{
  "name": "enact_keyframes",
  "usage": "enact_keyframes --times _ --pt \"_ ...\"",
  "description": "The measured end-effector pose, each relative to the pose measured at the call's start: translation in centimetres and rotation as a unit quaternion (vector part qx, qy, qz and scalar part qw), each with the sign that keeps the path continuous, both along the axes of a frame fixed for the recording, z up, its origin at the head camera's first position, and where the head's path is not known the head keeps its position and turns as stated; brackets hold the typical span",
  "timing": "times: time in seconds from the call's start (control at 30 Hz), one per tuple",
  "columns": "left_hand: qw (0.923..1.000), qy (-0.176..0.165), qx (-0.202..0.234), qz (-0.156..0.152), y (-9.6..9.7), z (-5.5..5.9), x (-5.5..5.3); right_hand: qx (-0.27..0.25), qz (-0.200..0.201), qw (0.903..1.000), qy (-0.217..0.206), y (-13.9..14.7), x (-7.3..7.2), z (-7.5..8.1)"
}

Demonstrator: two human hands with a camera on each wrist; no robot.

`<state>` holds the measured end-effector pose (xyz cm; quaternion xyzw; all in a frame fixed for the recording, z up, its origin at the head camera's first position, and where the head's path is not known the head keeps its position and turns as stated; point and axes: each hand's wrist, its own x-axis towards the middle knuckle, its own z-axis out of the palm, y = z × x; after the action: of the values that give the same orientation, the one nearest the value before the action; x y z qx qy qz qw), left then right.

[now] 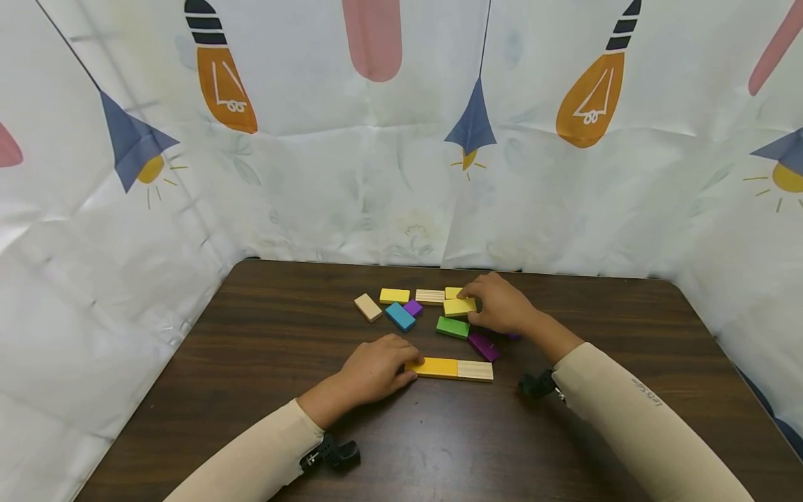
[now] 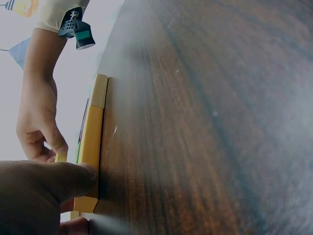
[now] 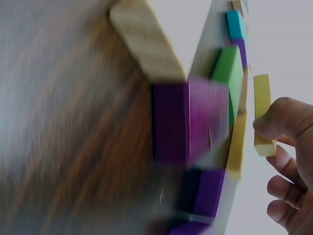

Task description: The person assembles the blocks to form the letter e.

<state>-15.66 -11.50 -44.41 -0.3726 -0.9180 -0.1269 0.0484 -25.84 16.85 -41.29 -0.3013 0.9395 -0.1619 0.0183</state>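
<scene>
My right hand (image 1: 502,305) pinches a light yellow block (image 1: 458,307) by one end. The right wrist view shows that yellow block (image 3: 263,93) raised above the other blocks, between thumb and forefinger. Nearer the front, my left hand (image 1: 376,366) holds the left end of an orange-yellow block (image 1: 439,367). Its thumb (image 2: 73,178) lies against that block in the left wrist view, while most of the fingers are hidden. A plain wooden block (image 1: 475,370) stands end to end with the orange-yellow one, forming a straight row on the table.
Behind the row lie a green block (image 1: 452,328), a dark purple block (image 1: 484,346), a blue block (image 1: 400,316), a small purple block (image 1: 413,307), a beige block (image 1: 367,307), a yellow block (image 1: 394,296) and a striped wooden block (image 1: 429,297). A patterned curtain (image 1: 376,195) surrounds the table (image 1: 439,446).
</scene>
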Motion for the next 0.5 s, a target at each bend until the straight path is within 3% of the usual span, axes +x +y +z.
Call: enact_keyframes --times 0.5 --pt "1.0 -0.004 -0.002 0.001 0.0 0.0 0.0 0.011 0.036 0.9988 -0.032 -4.6 0.9 0.0"
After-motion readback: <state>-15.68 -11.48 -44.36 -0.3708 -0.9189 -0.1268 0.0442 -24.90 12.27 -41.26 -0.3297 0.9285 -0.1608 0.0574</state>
